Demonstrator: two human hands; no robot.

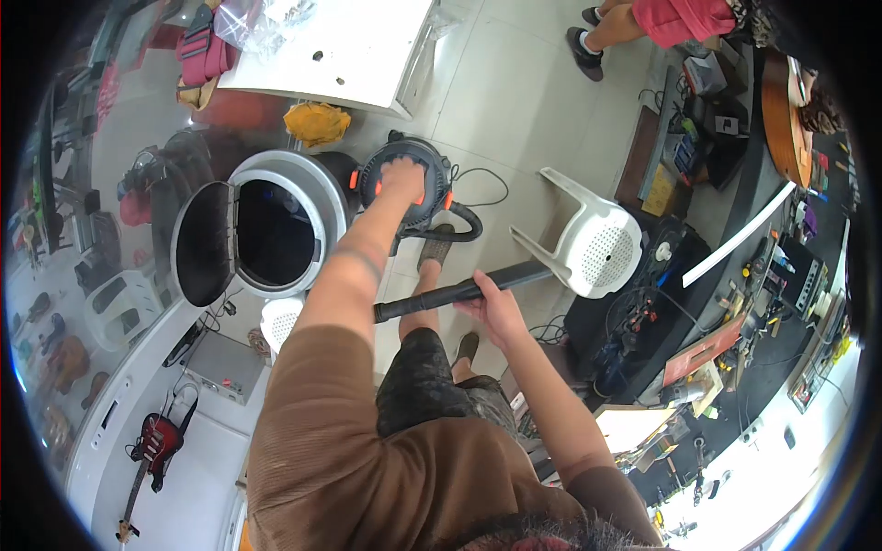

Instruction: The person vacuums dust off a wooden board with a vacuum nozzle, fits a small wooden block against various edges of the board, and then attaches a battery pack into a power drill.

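My left hand [402, 178] is closed over the top handle of a round black vacuum cleaner [434, 159] with orange parts, which stands on the floor. Its black hose [467, 220] curves out at the side. Around a long black tube [425, 301], my right hand [496, 310] is closed, thumb above and fingers partly hidden beneath. The tube slants across my legs, its far end near a white stool. Left of the vacuum cleaner stands a large silver bin [329, 197] with its dark lid [204, 243] open.
A white perforated stool [602, 250] is at the right, beside a cluttered dark workbench [735, 395]. A white table [367, 55] and a yellow cloth [316, 123] are ahead. A red guitar [161, 439] lies lower left. Another person's legs [611, 29] show at the top right.
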